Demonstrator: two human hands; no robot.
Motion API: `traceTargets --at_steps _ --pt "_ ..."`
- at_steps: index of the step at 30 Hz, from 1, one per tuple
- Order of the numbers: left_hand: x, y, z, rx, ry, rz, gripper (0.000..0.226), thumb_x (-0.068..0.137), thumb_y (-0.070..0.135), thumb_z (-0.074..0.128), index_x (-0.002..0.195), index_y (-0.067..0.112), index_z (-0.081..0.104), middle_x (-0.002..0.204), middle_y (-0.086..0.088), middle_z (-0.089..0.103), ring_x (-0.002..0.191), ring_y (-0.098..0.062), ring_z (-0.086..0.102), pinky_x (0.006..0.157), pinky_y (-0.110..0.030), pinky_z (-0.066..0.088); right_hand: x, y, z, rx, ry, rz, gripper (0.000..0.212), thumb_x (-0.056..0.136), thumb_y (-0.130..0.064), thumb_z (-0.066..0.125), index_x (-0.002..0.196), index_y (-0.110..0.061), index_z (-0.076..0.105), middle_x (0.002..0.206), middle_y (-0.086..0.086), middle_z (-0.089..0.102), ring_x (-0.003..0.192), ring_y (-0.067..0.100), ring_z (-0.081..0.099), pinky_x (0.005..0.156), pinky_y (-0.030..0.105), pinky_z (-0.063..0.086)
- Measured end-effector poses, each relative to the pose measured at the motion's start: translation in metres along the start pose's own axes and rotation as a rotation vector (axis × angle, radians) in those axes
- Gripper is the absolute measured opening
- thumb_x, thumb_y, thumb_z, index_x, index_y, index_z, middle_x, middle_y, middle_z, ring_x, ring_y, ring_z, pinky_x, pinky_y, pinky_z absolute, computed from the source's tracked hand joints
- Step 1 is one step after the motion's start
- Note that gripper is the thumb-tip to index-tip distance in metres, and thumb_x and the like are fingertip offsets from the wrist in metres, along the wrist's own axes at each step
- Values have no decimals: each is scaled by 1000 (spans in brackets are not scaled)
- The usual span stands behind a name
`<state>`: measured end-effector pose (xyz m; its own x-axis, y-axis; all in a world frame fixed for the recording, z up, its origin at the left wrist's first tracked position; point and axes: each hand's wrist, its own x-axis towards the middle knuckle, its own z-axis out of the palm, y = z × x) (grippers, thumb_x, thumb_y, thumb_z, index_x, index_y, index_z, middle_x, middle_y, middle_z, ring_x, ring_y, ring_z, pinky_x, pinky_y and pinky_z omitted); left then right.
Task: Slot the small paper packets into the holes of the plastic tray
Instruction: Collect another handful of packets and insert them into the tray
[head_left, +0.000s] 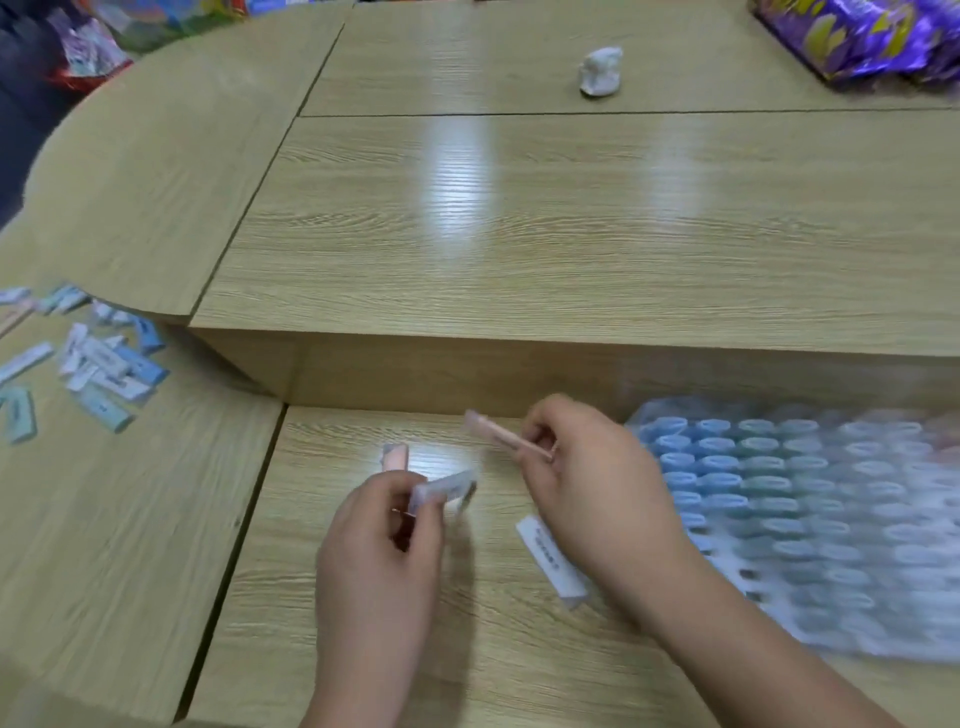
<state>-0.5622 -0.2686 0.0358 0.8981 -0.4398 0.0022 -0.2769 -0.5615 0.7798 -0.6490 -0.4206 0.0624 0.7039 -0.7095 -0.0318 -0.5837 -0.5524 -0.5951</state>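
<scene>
Pale wood-grain laminate covers the worktop, which steps down to a lower level at the near side, where both hands work. The left hand has its fingers curled round a pale packet, whose end sticks out to the right above the knuckles. A short pink piece shows just beyond this hand; whether it is held or lies on the surface cannot be told. The right hand pinches a pink packet between thumb and fingertips, its free end pointing left and far. A white packet with dark print lies flat on the worktop, partly under the right wrist. To the right of the hands sits the plastic tray, blurred, its holes filled with rows of blue, green and white packets. On the near left lies a heap of loose packets, blue and white. On the far side rest a crumpled white lump and, at the far right, purple wrappers
</scene>
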Motion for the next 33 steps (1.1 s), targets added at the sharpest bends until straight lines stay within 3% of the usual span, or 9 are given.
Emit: traceTargets --at_steps 4,6,9,12,15,19,21,26,33 --pt "-10 42 -10 -228 29 44 18 84 27 75 91 43 68 87 15 73 77 -7 68 69 -17 53 -16 13 -69 753 -96 48 35 94 -26 66 127 -38 61 87 -21 63 81 0 58 75 18 49" --pt "-17 69 -7 -252 -9 113 22 82 31 78 88 49 66 85 18 71 76 -7 67 66 -9 49 -27 35 -104 926 -110 40 27 92 -31 67 118 -39 69 92 -21 67 86 -1 60 79 17 48" --pt "-29 99 7 -286 -65 217 14 79 47 74 90 52 67 86 14 72 74 -12 67 75 -21 55 -45 79 -144 1089 4 99 24 74 -33 78 98 -30 75 80 -9 61 76 7 53 80 28 41" --pt "-41 117 28 -268 -114 292 14 80 52 62 93 52 67 86 14 72 72 -13 67 88 -39 55 -65 128 -173 953 153 175 27 71 -29 70 98 -29 73 79 -3 63 75 12 57 80 33 47" --pt "-53 139 53 -252 -167 356 14 82 47 60 94 49 67 88 15 69 74 -11 65 65 -14 50 -80 161 -194 883 241 120 44 69 -30 85 108 -39 67 89 0 70 82 11 66 72 22 53" --pt "-70 161 84 -202 -215 425 9 86 38 67 92 44 67 90 16 66 74 -9 65 60 -8 45 -90 194 -209 809 292 141 71 76 -7 69 128 -49 44 94 -3 71 80 14 73 65 19 56" --pt "-77 169 96 -182 -231 447 16 85 30 69 93 43 67 88 16 65 72 -8 63 57 -5 41 -92 209 -212 650 296 133 77 82 -1 69 123 -60 42 101 -2 67 80 18 74 65 24 59" --pt "-86 181 115 -139 -240 484 17 84 27 69 93 42 68 85 17 62 73 -7 60 63 -8 42 -86 242 -204 418 359 53 38 93 -12 57 115 -44 54 98 -10 70 91 8 70 74 29 57" --pt "-91 184 125 -122 -226 461 17 84 28 69 94 40 70 87 13 64 73 -12 62 62 -15 47 -77 272 -187 165 299 -9 18 94 -24 61 109 -31 69 104 -23 61 95 5 64 78 30 54"
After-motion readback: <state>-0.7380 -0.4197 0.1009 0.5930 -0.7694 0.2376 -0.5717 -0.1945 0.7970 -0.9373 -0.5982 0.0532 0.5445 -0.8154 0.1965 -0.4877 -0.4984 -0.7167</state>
